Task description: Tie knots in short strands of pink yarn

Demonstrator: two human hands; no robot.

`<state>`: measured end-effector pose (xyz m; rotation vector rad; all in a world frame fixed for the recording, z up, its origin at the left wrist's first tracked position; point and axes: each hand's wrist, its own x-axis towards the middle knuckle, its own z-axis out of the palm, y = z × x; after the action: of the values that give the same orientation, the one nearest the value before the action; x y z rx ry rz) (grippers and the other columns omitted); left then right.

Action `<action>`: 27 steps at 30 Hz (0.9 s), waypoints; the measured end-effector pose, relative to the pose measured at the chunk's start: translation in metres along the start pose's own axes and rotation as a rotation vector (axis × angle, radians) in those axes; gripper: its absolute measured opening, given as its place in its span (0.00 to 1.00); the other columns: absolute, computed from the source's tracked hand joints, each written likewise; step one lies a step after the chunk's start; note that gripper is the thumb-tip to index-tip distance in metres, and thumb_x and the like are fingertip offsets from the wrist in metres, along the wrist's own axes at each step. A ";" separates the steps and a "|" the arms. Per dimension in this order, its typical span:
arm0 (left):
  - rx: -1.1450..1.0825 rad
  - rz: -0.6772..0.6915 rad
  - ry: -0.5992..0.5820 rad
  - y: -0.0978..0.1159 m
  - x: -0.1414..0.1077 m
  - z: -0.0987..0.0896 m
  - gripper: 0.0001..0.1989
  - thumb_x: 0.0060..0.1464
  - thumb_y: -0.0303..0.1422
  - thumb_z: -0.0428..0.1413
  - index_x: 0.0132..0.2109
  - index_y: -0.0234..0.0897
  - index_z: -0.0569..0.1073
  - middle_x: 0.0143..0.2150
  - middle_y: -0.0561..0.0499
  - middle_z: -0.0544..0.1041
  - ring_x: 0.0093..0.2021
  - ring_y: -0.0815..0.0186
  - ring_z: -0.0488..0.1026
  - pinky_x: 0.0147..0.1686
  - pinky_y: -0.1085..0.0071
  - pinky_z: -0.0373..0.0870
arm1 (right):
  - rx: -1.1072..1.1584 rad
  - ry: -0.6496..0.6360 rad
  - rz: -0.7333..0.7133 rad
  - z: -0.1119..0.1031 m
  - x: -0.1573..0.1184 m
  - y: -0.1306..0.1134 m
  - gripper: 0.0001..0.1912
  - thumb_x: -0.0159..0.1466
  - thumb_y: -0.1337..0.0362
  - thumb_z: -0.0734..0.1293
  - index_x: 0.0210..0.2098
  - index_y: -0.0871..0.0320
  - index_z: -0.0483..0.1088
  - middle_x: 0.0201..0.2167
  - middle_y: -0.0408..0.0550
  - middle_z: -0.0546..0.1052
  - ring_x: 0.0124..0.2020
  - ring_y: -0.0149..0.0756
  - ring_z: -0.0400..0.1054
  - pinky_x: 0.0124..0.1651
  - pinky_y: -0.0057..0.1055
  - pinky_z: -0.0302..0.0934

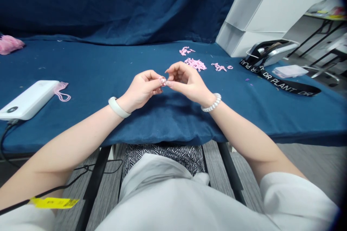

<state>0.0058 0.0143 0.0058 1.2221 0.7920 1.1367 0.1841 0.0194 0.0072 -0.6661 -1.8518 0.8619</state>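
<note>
On the blue-covered table point(108, 133), the left hand point(142, 89) and right hand point(185, 81) are held curled with fingertips meeting, anything pinched there being too small to tell, and pink loops point(195, 64) are heaped at twelve o'clock.

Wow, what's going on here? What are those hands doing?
A person sits at a table covered in blue cloth. Their left hand and right hand are raised, with the fingertips meeting above the cloth, but whatever they pinch is too small to see. Beyond them lie little heaps of pink bits. A white power bank lies off to the left.
</note>
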 end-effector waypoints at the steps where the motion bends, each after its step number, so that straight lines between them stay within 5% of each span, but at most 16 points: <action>1: 0.040 0.015 0.001 0.000 0.000 -0.001 0.15 0.39 0.33 0.68 0.28 0.33 0.70 0.27 0.53 0.75 0.25 0.76 0.70 0.27 0.78 0.68 | 0.016 -0.026 0.024 -0.003 0.001 -0.001 0.20 0.57 0.53 0.71 0.40 0.61 0.67 0.31 0.44 0.71 0.33 0.28 0.66 0.37 0.27 0.64; 8: 0.271 -0.001 -0.045 0.003 0.001 -0.005 0.11 0.40 0.32 0.67 0.28 0.31 0.73 0.27 0.50 0.76 0.25 0.74 0.70 0.26 0.78 0.67 | -0.121 -0.170 0.070 -0.014 0.003 -0.008 0.15 0.56 0.59 0.71 0.37 0.65 0.72 0.32 0.49 0.77 0.33 0.31 0.70 0.38 0.30 0.65; 27: 0.409 -0.274 -0.263 0.008 0.003 -0.010 0.06 0.45 0.29 0.62 0.28 0.31 0.73 0.27 0.45 0.78 0.28 0.67 0.78 0.31 0.74 0.76 | -0.396 -0.425 0.116 -0.008 -0.001 -0.003 0.11 0.57 0.62 0.71 0.35 0.64 0.76 0.29 0.47 0.79 0.31 0.31 0.72 0.34 0.27 0.59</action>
<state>-0.0052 0.0196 0.0120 1.5095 0.9826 0.5902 0.1911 0.0195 0.0114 -0.8916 -2.4236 0.7554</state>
